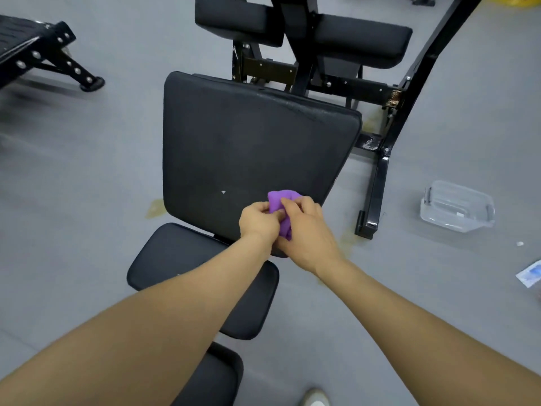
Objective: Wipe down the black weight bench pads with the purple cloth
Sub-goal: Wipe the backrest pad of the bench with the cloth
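The large black back pad [251, 142] of the weight bench fills the centre, with a small white nick near its lower middle. Below it lies the smaller black seat pad [175, 259], and a third black pad [216, 376] sits at the bottom edge. The purple cloth [279, 200] is bunched up over the back pad's lower right corner. My left hand [259, 222] and my right hand [307, 232] both pinch it from either side, hiding most of it. Two more black pads [363, 39] sit on the frame beyond.
The black steel frame [380, 171] runs along the bench's right side to the grey floor. A clear plastic container [456, 206] lies on the floor at right, a blue-white packet [530, 275] near the right edge. Another black bench [35, 51] stands at upper left. My shoe [316, 398] shows at the bottom.
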### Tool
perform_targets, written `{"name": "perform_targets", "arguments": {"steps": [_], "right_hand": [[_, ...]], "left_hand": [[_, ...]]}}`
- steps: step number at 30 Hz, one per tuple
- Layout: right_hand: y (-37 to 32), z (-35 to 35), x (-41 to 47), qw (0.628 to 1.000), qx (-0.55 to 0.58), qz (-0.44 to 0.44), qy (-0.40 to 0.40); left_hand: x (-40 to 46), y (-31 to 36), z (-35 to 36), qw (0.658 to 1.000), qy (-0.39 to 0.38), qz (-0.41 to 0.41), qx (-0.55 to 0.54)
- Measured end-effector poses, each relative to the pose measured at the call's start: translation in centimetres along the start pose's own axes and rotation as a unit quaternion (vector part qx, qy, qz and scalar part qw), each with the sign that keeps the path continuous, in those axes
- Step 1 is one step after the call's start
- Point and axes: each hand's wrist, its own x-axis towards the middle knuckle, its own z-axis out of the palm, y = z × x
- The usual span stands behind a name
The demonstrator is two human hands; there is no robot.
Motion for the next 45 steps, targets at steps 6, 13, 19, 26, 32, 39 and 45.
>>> {"name": "perform_targets", "arguments": {"steps": [6,13,19,26,32,39,45], "right_hand": [[0.7,0.4,2.4,0.986,-0.116,-0.034,0.112],[3.1,0.5,6.7,0.934,-0.256,-0.14,0.208],[4.5,3.4,7.5,0.93,-0.25,-0.175,0.204],[4.8,4.6,8.0,0.911,-0.264,-0.206,0.241],[5.3,4.7,5.7,0.886,-0.281,-0.337,0.152],[4.9,-0.2,9.7,0.9,-0.286,-0.184,0.273],[4.8,7.4,4.6,0.889,-0.299,-0.317,0.144]], "left_hand": [[1.0,0.9,-0.4,0.995,-0.044,0.046,-0.075],[2.7,-1.5,-2.1,0.967,0.02,0.207,0.145],[3.5,-7.7,-4.2,0.94,0.082,0.196,0.267],[3.7,-9.7,-4.1,0.919,0.081,0.249,0.293],[3.5,-9.6,-4.6,0.909,0.053,0.256,0.324],[3.8,-9.5,-4.9,0.893,0.048,0.253,0.368],[3.8,-9.3,-5.4,0.889,0.023,0.257,0.378]]}}
